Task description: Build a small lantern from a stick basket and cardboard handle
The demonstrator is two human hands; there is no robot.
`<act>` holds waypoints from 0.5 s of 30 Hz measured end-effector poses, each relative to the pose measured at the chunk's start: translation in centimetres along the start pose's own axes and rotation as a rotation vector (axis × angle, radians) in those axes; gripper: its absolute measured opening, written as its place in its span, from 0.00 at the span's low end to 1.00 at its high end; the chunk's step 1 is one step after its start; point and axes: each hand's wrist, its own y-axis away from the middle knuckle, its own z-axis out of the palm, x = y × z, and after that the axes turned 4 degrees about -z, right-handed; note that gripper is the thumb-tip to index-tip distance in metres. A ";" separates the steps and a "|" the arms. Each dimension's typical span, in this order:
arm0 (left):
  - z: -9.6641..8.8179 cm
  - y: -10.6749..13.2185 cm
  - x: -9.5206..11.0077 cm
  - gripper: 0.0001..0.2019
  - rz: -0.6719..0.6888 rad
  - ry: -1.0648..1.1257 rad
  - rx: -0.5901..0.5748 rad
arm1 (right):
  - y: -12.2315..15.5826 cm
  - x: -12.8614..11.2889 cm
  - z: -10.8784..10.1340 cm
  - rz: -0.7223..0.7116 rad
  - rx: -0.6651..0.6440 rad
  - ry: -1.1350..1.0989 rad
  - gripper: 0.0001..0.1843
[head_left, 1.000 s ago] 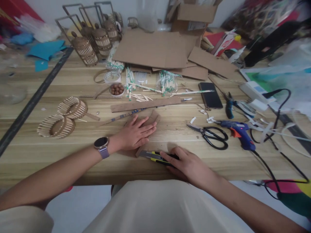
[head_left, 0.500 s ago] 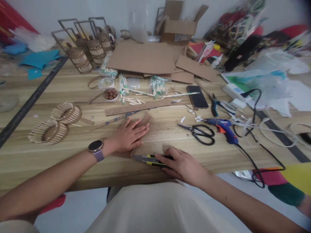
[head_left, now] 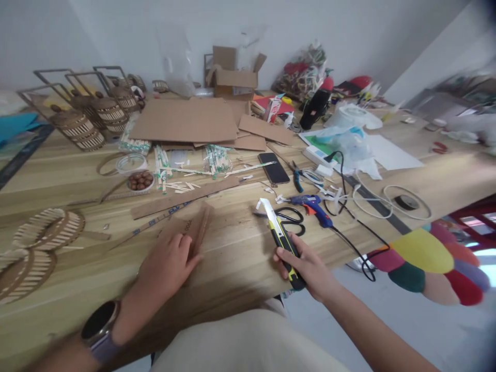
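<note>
Right hand [head_left: 313,268]: fingers wrapped around the knife [head_left: 282,241], thumb along its body, on the near side of the phone [head_left: 274,169]. A second ago the knife lay low beside the card [head_left: 202,227]; it is now lifted clear, blade exposed and directed toward the phone. Consequence: no cut is being made at this moment.

Left hand [head_left: 163,268]: previously flat with fingers spread; now fingers bent and drawn together at the card, thumb apart. Fingertips are hidden; cannot tell whether they pinch it. The card sits nearer than the phone, to its left; one folded piece or two, cannot tell.

Count, positions relative to the phone:
- Knife: one.
- Scissors [head_left: 293,222]: one pair, near side.
- Glue gun [head_left: 310,200]: one, near side, rightward.
- Pliers [head_left: 297,182]: one pair, just right.
- Strips [head_left: 186,197]: two, left; one blue-marked.
- Rings [head_left: 67,232]: two, far left, nearer.
- Lanterns [head_left: 79,129]: four, far left, beyond.
- Beads [head_left: 140,181]: left; too closely packed to count.
</note>
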 end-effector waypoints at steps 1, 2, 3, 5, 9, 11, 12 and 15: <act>-0.5 0.1 0.6 0.12 -0.045 -0.005 -0.058 | -0.4 -0.3 0.2 0.000 -0.009 -0.048 0.30; -0.9 0.2 1.0 0.11 -0.078 0.003 -0.105 | -0.8 -0.5 0.4 -0.002 -0.020 -0.071 0.30; -1.3 0.2 1.4 0.10 -0.105 0.018 -0.143 | -1.2 -0.8 0.5 -0.001 -0.030 -0.074 0.30; -1.9 0.1 1.9 0.09 -0.144 0.065 -0.186 | -2.1 -1.4 0.5 -0.004 -0.042 -0.046 0.30; -2.2 0.0 2.2 0.09 -0.201 0.151 -0.203 | -3.8 -2.9 0.4 -0.019 -0.035 0.054 0.25; -2.1 0.0 2.3 0.09 -0.221 0.172 -0.216 | -4.8 -3.5 0.3 -0.021 -0.012 0.123 0.21; -2.1 0.1 2.3 0.09 -0.228 0.179 -0.227 | -5.3 -3.7 0.2 -0.024 0.004 0.153 0.19; -2.0 0.5 2.0 0.11 -0.249 0.218 -0.259 | -7.5 -4.3 -0.6 -0.046 0.027 0.235 0.16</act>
